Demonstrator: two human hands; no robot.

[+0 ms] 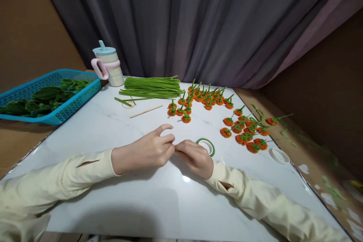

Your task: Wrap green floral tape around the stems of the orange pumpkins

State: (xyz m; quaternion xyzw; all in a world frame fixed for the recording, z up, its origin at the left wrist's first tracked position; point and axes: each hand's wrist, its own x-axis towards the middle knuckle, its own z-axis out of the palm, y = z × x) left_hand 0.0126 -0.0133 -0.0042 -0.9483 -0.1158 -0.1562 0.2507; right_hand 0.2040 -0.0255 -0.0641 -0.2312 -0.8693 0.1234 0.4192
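Observation:
My left hand point(149, 150) and my right hand point(197, 158) meet over the middle of the table, fingertips almost touching. Both are closed in a pinch, the left index finger raised and curled. A sliver of green shows at the right fingertips, but what the fingers hold is mostly hidden. Just behind my right hand lies a roll of green tape point(211, 148). Small orange persimmon-like pieces with green tops and stems point(186, 118) stand in a group beyond the hands. More orange pieces point(241, 138), some with thin bare wires, lie to the right.
Green pipe cleaners point(153, 86) are stacked at the back, with a wooden stick point(146, 111) in front. A blue basket point(78, 100) of green leaf pieces stands left, near a lidded cup point(113, 70). An empty white ring point(279, 156) lies by the right edge of the marble-patterned table point(119, 208).

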